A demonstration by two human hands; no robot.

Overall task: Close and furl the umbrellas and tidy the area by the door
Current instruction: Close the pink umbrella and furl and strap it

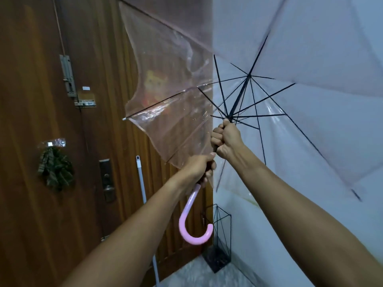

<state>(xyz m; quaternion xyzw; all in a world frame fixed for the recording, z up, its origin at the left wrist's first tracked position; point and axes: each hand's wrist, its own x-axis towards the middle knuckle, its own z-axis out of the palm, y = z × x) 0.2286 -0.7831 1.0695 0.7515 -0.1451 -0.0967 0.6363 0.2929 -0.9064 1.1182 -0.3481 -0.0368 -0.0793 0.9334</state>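
Observation:
A clear umbrella (170, 112) with black ribs and a cartoon print is spread open in front of me, its canopy filling the upper right. My left hand (200, 168) grips the shaft just above the pink hooked handle (192, 220). Higher up the black shaft, my right hand (226, 139) grips just below the runner where the ribs meet (229, 117). The shaft tilts up to the right toward the hub (248, 76).
A brown wooden door (41, 121) with a latch (69, 79) and a lock (107, 181) stands on the left, a dark cloth (56, 168) hanging on it. A black wire umbrella stand (219, 239) sits in the corner on the floor. A white pole (142, 183) leans by the door.

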